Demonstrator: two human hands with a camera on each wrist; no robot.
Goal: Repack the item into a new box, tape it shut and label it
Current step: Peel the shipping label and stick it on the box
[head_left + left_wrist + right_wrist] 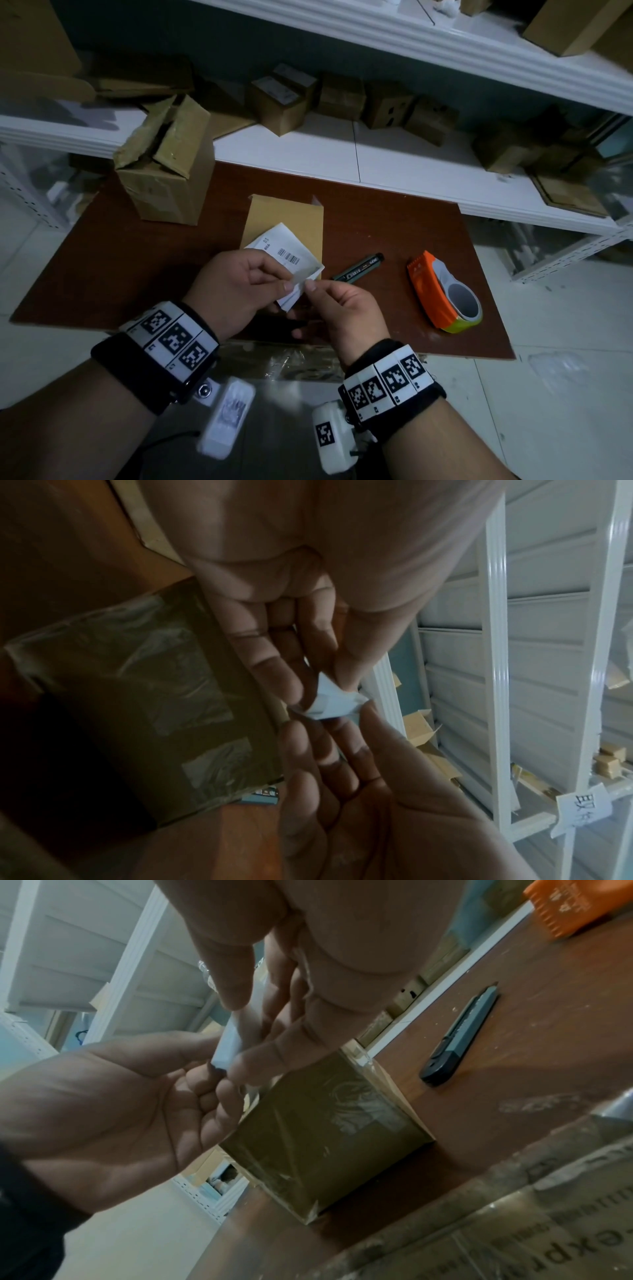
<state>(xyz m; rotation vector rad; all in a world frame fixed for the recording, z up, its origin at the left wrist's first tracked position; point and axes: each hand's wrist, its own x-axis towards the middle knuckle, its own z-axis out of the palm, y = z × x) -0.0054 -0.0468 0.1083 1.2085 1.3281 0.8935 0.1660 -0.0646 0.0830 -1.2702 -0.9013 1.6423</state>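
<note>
Two hands met above the near edge of the table, both pinching one white shipping label with a printed barcode. The left hand gripped the label's near corner between thumb and curled fingers; the right hand pinched the same corner between thumb and forefinger, its other fingers loosely curled beneath. In the left wrist view the label showed as a crumpled white corner squeezed between the fingertips of both hands. Just beyond the hands, toward 12 o'clock, stood the small sealed box, brown cardboard wrapped in clear tape, and the label hung over its near side; whether paper touched cardboard could not be told. The right wrist view showed the same box resting on the table below the hands. At 2 o'clock from the hands a dark utility knife lay on the table, and farther out at 3 o'clock lay an orange tape dispenser with its roll. At 10 o'clock, well apart, an opened, torn cardboard box stood with flaps raised. Beyond the table a white shelf carried several small brown boxes.
</note>
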